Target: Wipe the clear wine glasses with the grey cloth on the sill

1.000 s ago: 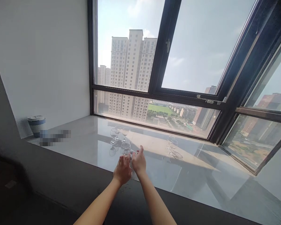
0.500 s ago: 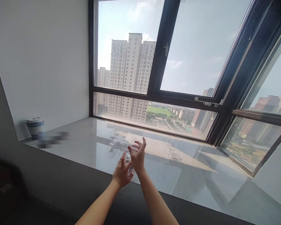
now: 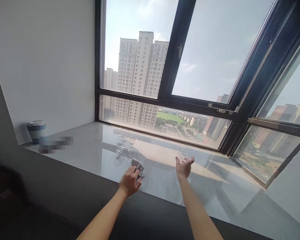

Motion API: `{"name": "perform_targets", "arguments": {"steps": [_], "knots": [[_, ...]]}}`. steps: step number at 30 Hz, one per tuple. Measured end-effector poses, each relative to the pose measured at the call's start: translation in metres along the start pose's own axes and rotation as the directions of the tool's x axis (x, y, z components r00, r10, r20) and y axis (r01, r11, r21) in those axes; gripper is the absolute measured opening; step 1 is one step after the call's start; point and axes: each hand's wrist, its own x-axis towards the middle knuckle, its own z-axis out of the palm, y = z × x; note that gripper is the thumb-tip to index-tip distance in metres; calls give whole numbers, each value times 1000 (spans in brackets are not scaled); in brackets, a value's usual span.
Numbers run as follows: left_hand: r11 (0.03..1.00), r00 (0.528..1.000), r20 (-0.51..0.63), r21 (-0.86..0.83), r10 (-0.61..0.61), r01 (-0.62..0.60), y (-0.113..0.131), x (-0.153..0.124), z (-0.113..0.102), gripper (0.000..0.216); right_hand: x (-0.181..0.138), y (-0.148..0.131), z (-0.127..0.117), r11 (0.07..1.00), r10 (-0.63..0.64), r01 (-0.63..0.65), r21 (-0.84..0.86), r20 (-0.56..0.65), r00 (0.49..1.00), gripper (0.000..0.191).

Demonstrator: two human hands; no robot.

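Note:
My left hand (image 3: 130,181) is near the front edge of the glossy sill (image 3: 90,156), its fingers curled on a crumpled pale grey cloth (image 3: 138,165). My right hand (image 3: 184,167) is farther right over the sill, with thumb and fingers apart. Just beyond its fingertips stand clear stemmed glasses (image 3: 182,150), faint in the glare; their lower parts are hidden by the hand. Whether the fingers touch a glass is hard to make out. To the left of the cloth and farther back, several more stemmed glasses (image 3: 119,144) stand upright in a group.
A white and blue tub (image 3: 36,131) stands at the sill's left end by the wall, beside a blurred-out patch. Dark window frames (image 3: 165,100) border the back and right. The sill drops off at its front edge (image 3: 100,176).
My right hand has moved right, away from my left hand, to the glasses there. The glass seen between my hands no longer shows there, and the cloth at my left hand is now visible.

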Motion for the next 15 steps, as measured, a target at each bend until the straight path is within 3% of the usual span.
{"name": "perform_targets", "arguments": {"steps": [7, 15], "knots": [[1000, 1000, -8, -13, 2, -3, 1, 0, 0, 26, 24, 39, 2, 995, 69, -67, -76, 25, 997, 97], [999, 1000, -26, -39, -10, 9, 2, 0, -2, 22, 36, 50, 3, 992, 43, -27, -124, 130, 991, 103]]}}
